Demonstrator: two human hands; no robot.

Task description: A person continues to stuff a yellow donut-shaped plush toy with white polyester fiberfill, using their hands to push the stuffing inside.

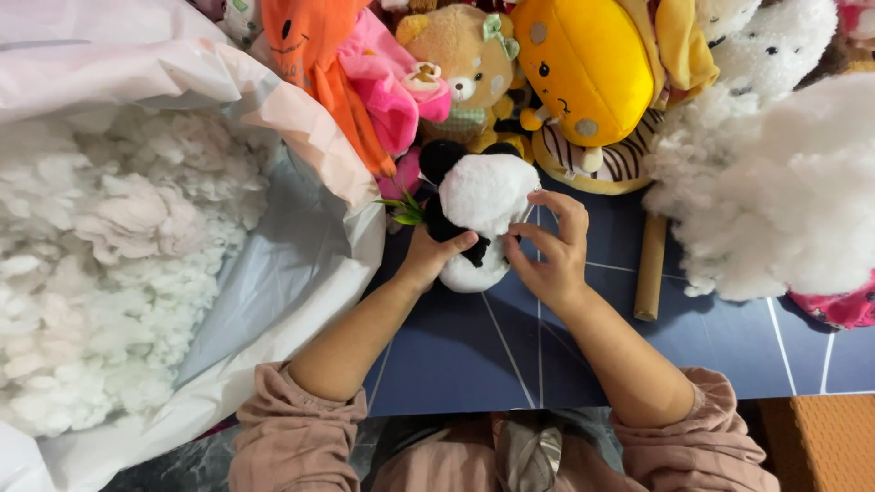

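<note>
Panda toy (483, 196): I see only its back; the face is turned away, and my left hand (430, 257) covers its lower left side.
Right hand (551, 251): what the fingertips pinch against the panda toy is too small for me to tell.
Stuffing bag (301, 273): left of the panda toy, cut off by the left and top edges.
Orange plush (314, 46): above the panda toy, its top cut off by the frame.
Cardboard tube (650, 269): right of the panda toy, upper end hidden under the white fluff (775, 191).

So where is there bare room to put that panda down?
Bare blue mat shows between the forearms, and right of the cardboard tube below the loose stuffing. The top edge is crowded with plush toys.
</note>
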